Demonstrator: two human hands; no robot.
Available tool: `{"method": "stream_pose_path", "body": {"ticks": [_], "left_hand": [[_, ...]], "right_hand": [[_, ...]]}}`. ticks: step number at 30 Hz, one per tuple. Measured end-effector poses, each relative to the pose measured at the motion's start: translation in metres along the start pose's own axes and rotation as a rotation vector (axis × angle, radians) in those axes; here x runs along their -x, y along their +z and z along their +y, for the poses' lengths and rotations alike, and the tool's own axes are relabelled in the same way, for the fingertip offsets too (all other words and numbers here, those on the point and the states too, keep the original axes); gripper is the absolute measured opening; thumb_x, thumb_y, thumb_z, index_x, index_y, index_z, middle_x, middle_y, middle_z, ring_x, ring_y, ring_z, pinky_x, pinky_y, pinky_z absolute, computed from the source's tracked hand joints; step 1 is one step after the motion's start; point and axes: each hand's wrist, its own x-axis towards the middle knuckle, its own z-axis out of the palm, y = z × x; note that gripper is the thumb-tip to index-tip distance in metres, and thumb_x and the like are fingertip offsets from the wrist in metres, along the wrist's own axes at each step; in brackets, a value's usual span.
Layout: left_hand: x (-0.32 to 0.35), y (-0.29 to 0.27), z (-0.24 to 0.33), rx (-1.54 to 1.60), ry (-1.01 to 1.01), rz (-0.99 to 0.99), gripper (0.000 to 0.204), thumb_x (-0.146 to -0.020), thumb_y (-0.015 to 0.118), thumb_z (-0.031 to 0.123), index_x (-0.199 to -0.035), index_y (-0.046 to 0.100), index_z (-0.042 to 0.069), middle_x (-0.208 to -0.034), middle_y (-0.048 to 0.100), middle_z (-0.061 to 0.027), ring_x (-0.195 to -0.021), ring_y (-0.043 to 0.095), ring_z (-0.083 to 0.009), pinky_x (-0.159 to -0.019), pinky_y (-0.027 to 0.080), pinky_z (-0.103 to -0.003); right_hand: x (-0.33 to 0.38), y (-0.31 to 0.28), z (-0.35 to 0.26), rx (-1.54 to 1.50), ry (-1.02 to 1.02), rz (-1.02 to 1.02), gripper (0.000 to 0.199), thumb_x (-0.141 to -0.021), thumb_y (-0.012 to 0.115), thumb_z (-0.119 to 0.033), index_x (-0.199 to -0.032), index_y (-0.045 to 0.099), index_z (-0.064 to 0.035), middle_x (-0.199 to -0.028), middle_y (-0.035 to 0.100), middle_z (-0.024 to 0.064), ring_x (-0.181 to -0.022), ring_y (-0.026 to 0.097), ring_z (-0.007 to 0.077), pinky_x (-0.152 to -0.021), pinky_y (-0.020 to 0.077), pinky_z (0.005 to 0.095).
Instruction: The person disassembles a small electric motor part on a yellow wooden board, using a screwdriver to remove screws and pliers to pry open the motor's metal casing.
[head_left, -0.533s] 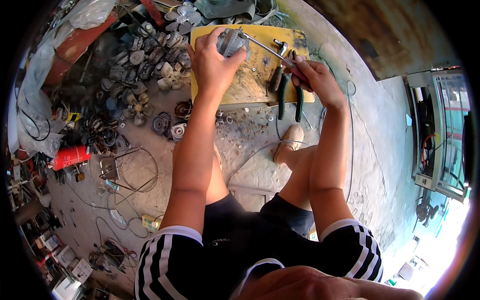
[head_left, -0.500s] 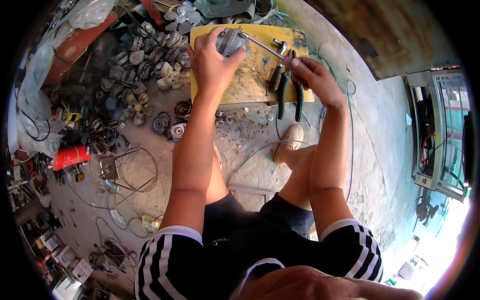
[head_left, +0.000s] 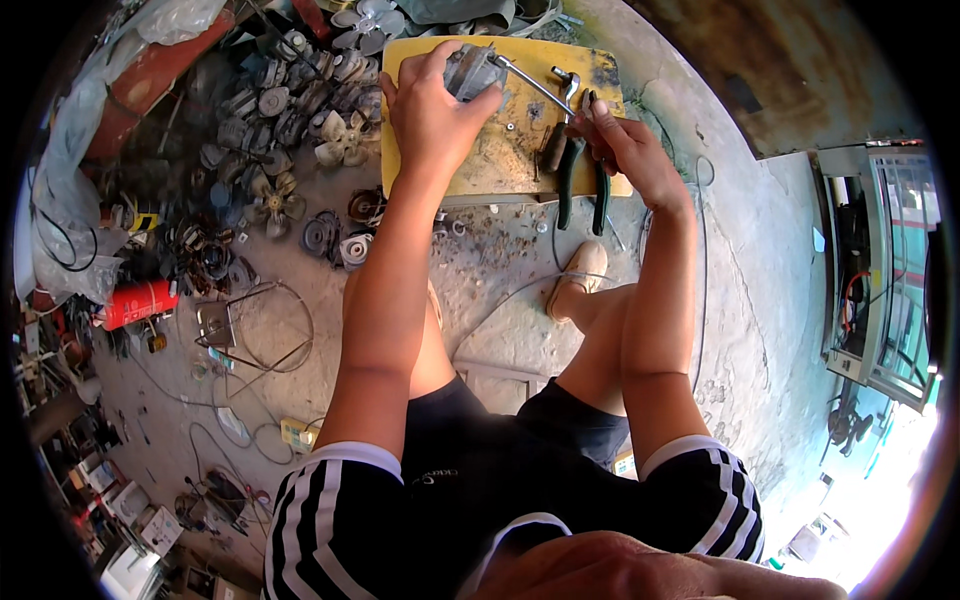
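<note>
Seen from the head camera, we look down on a yellow board (head_left: 500, 160) lying on the concrete floor (head_left: 500, 290) at the far side of the scene. Our left hand (head_left: 432, 108) is clamped over a small grey motor (head_left: 472, 70) at the far left part of the board, palm on top and fingers curled round its near side, so that the motor shows only beyond and to the right of the knuckles. Our right hand (head_left: 622, 145) is closed round the near end of a metal wrench (head_left: 530, 85), whose shaft runs from that hand up and to the left until its far end meets the motor just beside the left hand's fingertips. The two hands are thus apart, joined only by the wrench. A pair of green-handled pliers (head_left: 580, 180) lies on the board's near right edge, directly under and just left of the right hand, handles pointing toward us and reaching past the board's edge. A second small metal tool (head_left: 566, 82) lies on the board just far of the right hand. To the left of the board, a heap of small fans and motor parts (head_left: 290, 120) covers the floor, and a red cylinder (head_left: 140, 303) lies farther left and nearer to us.
</note>
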Motion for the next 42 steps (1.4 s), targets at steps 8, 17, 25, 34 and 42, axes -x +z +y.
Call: {"method": "stream_pose_path", "body": {"ticks": [8,17,25,34,42], "left_hand": [[0.001,0.0,0.0,0.004,0.005,-0.007,0.059,-0.069,0.08,0.037,-0.121,0.065,0.012,-0.113,0.061,-0.014,-0.114,0.057,-0.0311,-0.118,0.016,-0.059],[0.0,0.002,-0.002,0.02,0.008,0.02,0.059,-0.068,0.08,0.038,-0.12,0.066,0.014,-0.11,0.062,-0.0128,-0.113,0.057,-0.03,-0.118,0.016,-0.06],[0.001,0.003,-0.003,-0.053,0.051,0.002,0.06,-0.067,0.081,0.038,-0.119,0.066,0.012,-0.109,0.063,-0.0119,-0.113,0.058,-0.0288,-0.117,0.016,-0.06],[0.001,0.0,-0.001,-0.089,0.06,0.016,0.058,-0.068,0.082,0.034,-0.118,0.068,0.009,-0.115,0.065,-0.0166,-0.113,0.054,-0.0362,-0.102,0.041,-0.043],[0.002,0.004,-0.003,-0.078,0.037,0.001,0.06,-0.069,0.081,0.038,-0.119,0.065,0.008,-0.105,0.064,-0.0119,-0.113,0.057,-0.0275,-0.117,0.015,-0.059]], "right_hand": [[-0.002,0.012,0.014,0.355,-0.222,0.204,0.043,-0.095,0.069,-0.037,-0.12,0.063,-0.0027,-0.091,0.067,0.0044,-0.077,0.056,0.0101,-0.072,0.047,0.0255],[-0.013,0.013,0.026,0.46,-0.47,0.399,0.03,-0.092,0.072,-0.026,-0.109,0.065,-0.003,-0.105,0.059,0.01,-0.086,0.066,0.0212,-0.078,0.0527,0.0309],[-0.005,0.021,0.007,0.502,-0.331,0.42,0.027,-0.091,0.072,-0.027,-0.106,0.065,-0.0053,-0.1,0.071,0.0133,-0.092,0.069,0.0266,-0.079,0.053,0.0375],[0.0,0.016,0.014,0.504,-0.286,0.525,0.032,-0.089,0.069,-0.027,-0.111,0.063,-0.004,-0.098,0.073,0.0128,-0.09,0.071,0.032,-0.079,0.0536,0.041],[-0.008,0.01,0.033,0.622,-0.003,0.548,0.04,-0.09,0.058,-0.041,-0.098,0.071,-0.0041,-0.079,0.073,0.0119,-0.075,0.071,0.0265,-0.073,0.0536,0.0367]]}}
